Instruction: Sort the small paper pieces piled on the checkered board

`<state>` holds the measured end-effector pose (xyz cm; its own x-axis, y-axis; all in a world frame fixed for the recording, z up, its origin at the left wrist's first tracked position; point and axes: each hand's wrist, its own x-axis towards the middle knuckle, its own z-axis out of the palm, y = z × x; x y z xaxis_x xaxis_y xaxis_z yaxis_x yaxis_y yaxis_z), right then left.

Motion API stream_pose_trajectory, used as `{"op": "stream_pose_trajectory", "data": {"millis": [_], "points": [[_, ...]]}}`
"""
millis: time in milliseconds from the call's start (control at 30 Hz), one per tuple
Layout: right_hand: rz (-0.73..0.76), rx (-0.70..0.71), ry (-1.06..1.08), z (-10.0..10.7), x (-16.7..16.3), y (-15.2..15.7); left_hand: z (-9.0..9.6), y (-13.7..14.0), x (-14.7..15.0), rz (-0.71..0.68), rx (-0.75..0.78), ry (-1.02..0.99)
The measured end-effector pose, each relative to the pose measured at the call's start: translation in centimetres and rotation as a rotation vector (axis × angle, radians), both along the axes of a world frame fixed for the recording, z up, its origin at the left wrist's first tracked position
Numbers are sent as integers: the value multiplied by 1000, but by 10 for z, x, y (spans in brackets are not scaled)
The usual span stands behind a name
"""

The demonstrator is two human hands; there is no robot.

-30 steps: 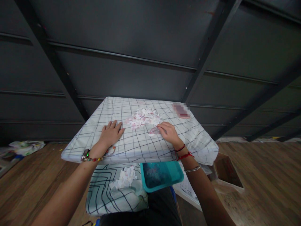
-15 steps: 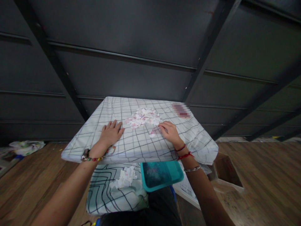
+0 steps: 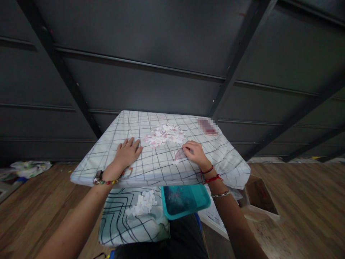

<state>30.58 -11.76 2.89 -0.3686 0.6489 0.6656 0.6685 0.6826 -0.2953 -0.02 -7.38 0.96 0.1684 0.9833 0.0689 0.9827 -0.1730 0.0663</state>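
Note:
My left hand [image 3: 126,154] lies flat on the white checked cloth [image 3: 151,167], fingers spread, holding nothing. To its right is a heap of small white and pinkish paper-like pieces [image 3: 165,135]. At the right of the heap, my right hand [image 3: 194,154] has its fingers closed in a pinch. From the fingertips hangs a thin, see-through pinkish piece [image 3: 179,154]; its exact kind is unclear. Just below that, a small white scrap [image 3: 175,162] rests on the cloth.
A pixelated oblong object [image 3: 207,126] lies at the table's back right. Below the front edge are a teal tray [image 3: 185,212] and a patterned cloth [image 3: 134,230] carrying white scraps [image 3: 145,203]. An open cardboard box [image 3: 260,194] stands right. A dark panelled wall [image 3: 145,82] rises behind.
My right hand has shifted very slightly right and down, and the thin piece at its fingertips has changed position. The white scrap now lies a little lower. My left hand stays in place.

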Motion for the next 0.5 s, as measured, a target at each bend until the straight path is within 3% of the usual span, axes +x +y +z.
{"op": "stream_pose_trajectory", "data": {"millis": [500], "points": [[-77,105,-54,-3,-1,4,-1,0,-1,-3,5,-9]]}}
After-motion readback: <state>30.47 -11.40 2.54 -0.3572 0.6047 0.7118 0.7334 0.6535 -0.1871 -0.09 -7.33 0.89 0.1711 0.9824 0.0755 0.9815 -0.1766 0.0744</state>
